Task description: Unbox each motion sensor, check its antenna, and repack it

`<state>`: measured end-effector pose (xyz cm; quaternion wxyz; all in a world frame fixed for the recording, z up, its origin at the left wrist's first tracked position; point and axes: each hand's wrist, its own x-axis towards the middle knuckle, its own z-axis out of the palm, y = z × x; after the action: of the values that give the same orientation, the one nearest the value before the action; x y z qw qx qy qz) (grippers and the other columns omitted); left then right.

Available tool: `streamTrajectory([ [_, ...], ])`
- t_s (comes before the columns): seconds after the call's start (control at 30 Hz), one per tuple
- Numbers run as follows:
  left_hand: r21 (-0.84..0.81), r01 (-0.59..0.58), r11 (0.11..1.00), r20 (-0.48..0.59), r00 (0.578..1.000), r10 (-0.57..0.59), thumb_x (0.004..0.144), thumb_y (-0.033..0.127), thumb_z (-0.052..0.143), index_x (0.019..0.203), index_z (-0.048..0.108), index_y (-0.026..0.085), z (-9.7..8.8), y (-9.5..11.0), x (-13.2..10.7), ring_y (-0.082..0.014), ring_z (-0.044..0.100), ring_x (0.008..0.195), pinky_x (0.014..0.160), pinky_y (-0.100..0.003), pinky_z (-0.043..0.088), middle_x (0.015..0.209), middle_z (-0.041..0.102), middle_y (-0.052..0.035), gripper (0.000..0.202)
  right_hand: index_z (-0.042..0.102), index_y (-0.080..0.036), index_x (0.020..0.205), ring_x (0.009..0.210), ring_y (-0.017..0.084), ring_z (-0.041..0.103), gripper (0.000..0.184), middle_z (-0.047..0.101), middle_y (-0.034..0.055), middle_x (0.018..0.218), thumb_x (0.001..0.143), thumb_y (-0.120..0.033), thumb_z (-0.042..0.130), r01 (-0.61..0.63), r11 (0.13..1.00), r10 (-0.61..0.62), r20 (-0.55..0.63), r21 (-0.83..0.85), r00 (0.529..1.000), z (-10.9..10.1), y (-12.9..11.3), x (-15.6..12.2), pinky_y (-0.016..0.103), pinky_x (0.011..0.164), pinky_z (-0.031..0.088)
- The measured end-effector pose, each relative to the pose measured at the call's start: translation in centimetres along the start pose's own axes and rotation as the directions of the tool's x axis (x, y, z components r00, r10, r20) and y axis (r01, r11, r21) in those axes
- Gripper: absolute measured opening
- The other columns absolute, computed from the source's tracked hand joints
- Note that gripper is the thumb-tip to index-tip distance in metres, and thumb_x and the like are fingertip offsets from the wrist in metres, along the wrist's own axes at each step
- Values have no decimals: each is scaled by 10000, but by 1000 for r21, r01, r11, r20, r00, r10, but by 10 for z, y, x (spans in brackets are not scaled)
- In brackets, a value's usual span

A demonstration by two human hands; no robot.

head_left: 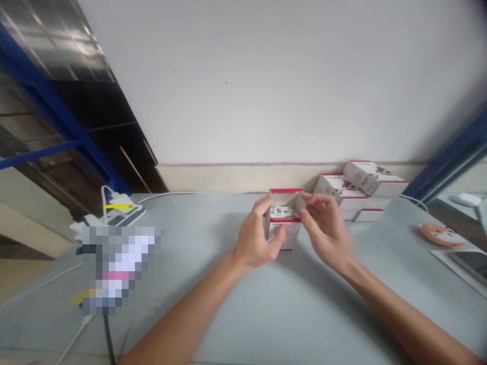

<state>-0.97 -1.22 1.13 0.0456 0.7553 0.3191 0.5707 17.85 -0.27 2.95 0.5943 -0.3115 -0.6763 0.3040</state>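
Note:
A small white and red cardboard box point(283, 238) with "DETECTOR" printed on its front stands on the table with its top open. My left hand point(255, 235) is wrapped round the box's left side, thumb across the front. At the right, my right hand point(327, 230) has its thumb and fingers closed on the raised side flap point(301, 201). Inside the box, near the top, sits a white plastic part point(280, 210) with round and slotted openings; its lower portion is hidden by the box walls.
Several similar white and red boxes point(353, 192) are stacked against the wall at the back right. An orange animal-shaped item point(441, 235) and a dark-screened device point(472, 264) lie at the right. Plugs and cables surround a white power strip point(127, 215) at the left, beside a pixelated object point(122, 268).

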Motion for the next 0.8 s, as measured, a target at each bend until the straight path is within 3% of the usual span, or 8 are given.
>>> streamTrajectory([
  [0.1,-48,98,994,10,995,-97,1039,329,586,1555,313,241,0,2,-2,-276,638,1273,1062,-474,551,1442,586,-172,590,568,-311,1252,1164,230,678,223,649,84,1278,1040,-353,622,31,996,-33,-31,-83,999,-3,-3,-1,453,1039,577],
  [0.23,-118,267,956,59,963,-262,1096,388,481,1544,398,259,-3,6,2,-251,668,1198,1014,-423,562,1347,662,-125,474,544,-320,1451,1235,245,647,402,602,106,1464,1051,-314,589,36,985,-31,32,-170,999,-8,-8,0,431,1042,581],
  [0.33,-114,244,963,131,965,-228,1095,390,481,1516,491,254,-8,7,6,-255,646,1225,1040,-417,538,1360,655,-118,442,488,-331,1513,1243,249,643,478,548,115,1542,1049,-337,600,11,989,1,81,-146,997,-9,-7,1,430,1019,592],
  [0.4,-97,201,975,170,968,-183,1100,377,473,1480,550,255,-11,5,7,-246,636,1227,1058,-414,524,1341,653,-110,407,491,-337,1464,1201,238,662,447,573,108,1485,1039,-354,629,23,995,-17,67,-95,998,-9,-4,0,428,993,600],
  [0.47,-85,177,981,184,970,-159,1105,371,463,1450,583,257,-13,3,7,-231,646,1187,1047,-405,527,1284,661,-101,383,545,-318,1318,1207,239,661,296,608,95,1388,1038,-356,635,67,995,-64,50,-76,997,-8,0,0,427,989,591],
  [0.53,-73,154,985,183,973,-138,1108,377,459,1431,592,258,-14,0,6,-224,653,1157,1023,-398,536,1251,660,-99,370,595,-285,1152,1265,261,634,126,635,95,1292,1052,-360,609,114,986,-104,86,-125,991,-9,3,0,424,991,576],
  [0.6,-65,122,990,177,978,-109,1111,378,451,1422,582,263,-13,-3,5,-227,645,1176,1025,-402,535,1262,653,-102,357,622,-263,1057,1263,274,635,110,645,105,1251,1062,-368,588,141,974,-117,138,-177,983,-12,4,1,416,970,575],
  [0.8,-77,30,997,-2,1000,-30,1098,391,500,1471,391,282,1,-8,-4,-188,667,1090,945,-357,561,1282,635,-92,403,602,-256,967,1167,281,687,93,687,101,1198,1022,-311,651,211,939,-195,83,-272,977,-13,3,-1,448,954,580],
])
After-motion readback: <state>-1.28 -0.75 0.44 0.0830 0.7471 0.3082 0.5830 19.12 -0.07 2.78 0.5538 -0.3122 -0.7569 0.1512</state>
